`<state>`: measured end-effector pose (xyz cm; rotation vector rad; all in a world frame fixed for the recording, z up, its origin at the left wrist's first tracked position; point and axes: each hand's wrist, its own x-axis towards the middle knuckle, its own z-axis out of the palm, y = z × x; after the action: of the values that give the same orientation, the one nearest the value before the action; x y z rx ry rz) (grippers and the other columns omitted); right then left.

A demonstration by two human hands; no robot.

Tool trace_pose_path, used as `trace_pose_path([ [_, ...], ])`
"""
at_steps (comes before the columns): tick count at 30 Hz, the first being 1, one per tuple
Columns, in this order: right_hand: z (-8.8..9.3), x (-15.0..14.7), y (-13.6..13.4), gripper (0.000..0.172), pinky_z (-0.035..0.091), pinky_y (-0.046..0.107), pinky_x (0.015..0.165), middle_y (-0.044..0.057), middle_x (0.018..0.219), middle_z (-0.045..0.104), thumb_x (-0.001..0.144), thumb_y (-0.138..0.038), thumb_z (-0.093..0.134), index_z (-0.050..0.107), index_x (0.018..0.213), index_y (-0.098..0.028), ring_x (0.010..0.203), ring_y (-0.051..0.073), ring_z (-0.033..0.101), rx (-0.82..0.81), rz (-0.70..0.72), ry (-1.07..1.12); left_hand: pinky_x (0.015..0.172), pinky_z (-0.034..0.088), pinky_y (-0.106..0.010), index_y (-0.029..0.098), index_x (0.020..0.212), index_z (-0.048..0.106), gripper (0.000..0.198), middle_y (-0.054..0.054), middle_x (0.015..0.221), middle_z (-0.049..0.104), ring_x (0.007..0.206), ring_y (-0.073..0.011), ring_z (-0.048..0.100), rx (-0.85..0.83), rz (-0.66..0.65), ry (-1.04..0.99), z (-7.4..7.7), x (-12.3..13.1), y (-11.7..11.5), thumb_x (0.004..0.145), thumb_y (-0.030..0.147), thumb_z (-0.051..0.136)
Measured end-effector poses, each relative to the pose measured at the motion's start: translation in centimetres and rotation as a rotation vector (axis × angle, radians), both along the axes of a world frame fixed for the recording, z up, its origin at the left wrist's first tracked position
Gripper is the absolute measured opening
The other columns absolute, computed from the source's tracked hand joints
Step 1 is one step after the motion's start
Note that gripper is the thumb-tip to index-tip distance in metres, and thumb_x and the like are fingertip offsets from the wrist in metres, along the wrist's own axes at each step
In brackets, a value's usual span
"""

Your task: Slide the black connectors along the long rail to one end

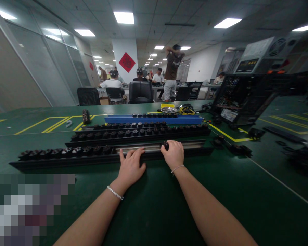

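Note:
A long black rail (pixel 66 160) lies across the green table in front of me, its left part filled with several small black parts (pixel 66 151). My left hand (pixel 130 167) rests flat on the rail's near edge with fingers spread. My right hand (pixel 174 153) is closed round one small black part (pixel 166 146) held at the rail's bare metal groove (pixel 190 145). Behind it lie two more black rails (pixel 143 132) packed with the same parts, and a blue rail (pixel 154 119).
A dark open computer case (pixel 243 95) stands at the right, with loose black pieces (pixel 236 147) near it. A metal dish (pixel 168 109) sits behind the blue rail. Office chairs (pixel 140 92) and several people are at far tables. Yellow lines (pixel 53 123) mark the table.

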<state>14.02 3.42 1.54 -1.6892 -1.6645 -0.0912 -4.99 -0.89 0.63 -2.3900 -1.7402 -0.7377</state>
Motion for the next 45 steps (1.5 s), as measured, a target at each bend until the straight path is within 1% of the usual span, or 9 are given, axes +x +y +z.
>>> trace_pose_path([
  [8, 0.0, 0.9, 0.0, 0.023, 0.030, 0.038, 0.097, 0.008, 0.092, 0.067, 0.080, -0.033, 0.047, 0.064, 0.082, -0.018, 0.095, 0.022, 0.055, 0.002, -0.022, 0.007, 0.110, 0.005, -0.064, 0.028, 0.121, 0.050, 0.045, -0.003, 0.132, 0.055, 0.116, -0.0269, 0.051, -0.010, 0.007, 0.010, 0.4, 0.1, -0.1, 0.076, 0.028, 0.053],
  [15, 0.1, 1.3, 0.0, 0.024, 0.030, 0.037, 0.096, 0.008, 0.094, 0.068, 0.080, -0.033, 0.047, 0.065, 0.084, -0.017, 0.095, 0.022, 0.055, -0.007, -0.038, -0.009, 0.109, 0.005, -0.065, 0.027, 0.121, 0.049, 0.044, -0.003, 0.133, 0.055, 0.116, -0.0267, 0.050, -0.002, -0.002, 0.005, 0.2, 0.0, -0.1, 0.077, 0.029, 0.052],
  [21, 0.0, 1.8, 0.3, 0.023, 0.036, 0.033, 0.086, 0.008, 0.088, 0.067, 0.078, -0.033, 0.048, 0.065, 0.080, -0.017, 0.089, 0.022, 0.055, -0.006, -0.054, -0.038, 0.110, 0.005, -0.064, 0.028, 0.122, 0.049, 0.046, -0.003, 0.131, 0.056, 0.116, -0.0262, 0.051, -0.011, 0.004, 0.003, 0.4, 0.1, -0.2, 0.077, 0.027, 0.053],
  [26, 0.0, 2.1, 0.3, 0.022, 0.036, 0.033, 0.084, 0.008, 0.085, 0.067, 0.077, -0.032, 0.048, 0.064, 0.077, -0.018, 0.087, 0.022, 0.055, 0.012, -0.067, -0.041, 0.110, 0.004, -0.063, 0.028, 0.123, 0.049, 0.046, -0.003, 0.132, 0.055, 0.116, -0.0262, 0.051, -0.016, 0.003, 0.005, 0.4, 0.1, -0.2, 0.077, 0.028, 0.053],
  [31, 0.3, 2.3, 0.1, 0.021, 0.037, 0.033, 0.082, 0.008, 0.083, 0.066, 0.077, -0.032, 0.048, 0.063, 0.074, -0.018, 0.086, 0.022, 0.056, -0.008, -0.084, -0.031, 0.110, 0.007, -0.062, 0.027, 0.123, 0.049, 0.046, -0.003, 0.133, 0.054, 0.116, -0.0262, 0.050, -0.009, -0.014, 0.015, 0.4, -0.1, -0.1, 0.077, 0.028, 0.051],
  [34, 0.4, 2.2, 0.0, 0.021, 0.037, 0.033, 0.082, 0.007, 0.085, 0.066, 0.077, -0.032, 0.048, 0.063, 0.075, -0.018, 0.087, 0.022, 0.056, -0.018, -0.087, -0.011, 0.110, 0.011, -0.061, 0.027, 0.123, 0.048, 0.046, -0.003, 0.135, 0.053, 0.117, -0.0262, 0.050, -0.009, -0.027, 0.027, 0.4, -0.2, -0.2, 0.077, 0.027, 0.050],
  [37, 0.3, 2.2, 0.0, 0.022, 0.037, 0.034, 0.083, 0.008, 0.089, 0.067, 0.076, -0.033, 0.049, 0.064, 0.079, -0.018, 0.090, 0.022, 0.056, -0.026, -0.091, 0.008, 0.108, 0.015, -0.060, 0.026, 0.124, 0.048, 0.046, -0.003, 0.135, 0.053, 0.117, -0.0264, 0.049, -0.009, -0.033, 0.034, 0.5, -0.2, -0.2, 0.078, 0.027, 0.049],
  [40, 0.2, 2.5, 0.0, 0.024, 0.037, 0.034, 0.084, 0.008, 0.093, 0.067, 0.077, -0.034, 0.049, 0.065, 0.084, -0.017, 0.093, 0.023, 0.056, -0.031, -0.081, 0.016, 0.108, 0.017, -0.059, 0.026, 0.124, 0.048, 0.046, -0.003, 0.135, 0.053, 0.116, -0.0269, 0.050, -0.009, -0.033, 0.034, 0.6, -0.1, -0.2, 0.078, 0.027, 0.049],
  [45, -0.3, 3.2, 0.2, 0.025, 0.037, 0.033, 0.086, 0.008, 0.098, 0.067, 0.078, -0.035, 0.050, 0.066, 0.086, -0.017, 0.095, 0.022, 0.055, -0.011, -0.042, 0.006, 0.108, 0.018, -0.058, 0.027, 0.123, 0.049, 0.046, -0.003, 0.134, 0.053, 0.116, -0.0274, 0.050, -0.003, -0.017, 0.043, 0.6, 0.0, -0.3, 0.077, 0.028, 0.050],
])
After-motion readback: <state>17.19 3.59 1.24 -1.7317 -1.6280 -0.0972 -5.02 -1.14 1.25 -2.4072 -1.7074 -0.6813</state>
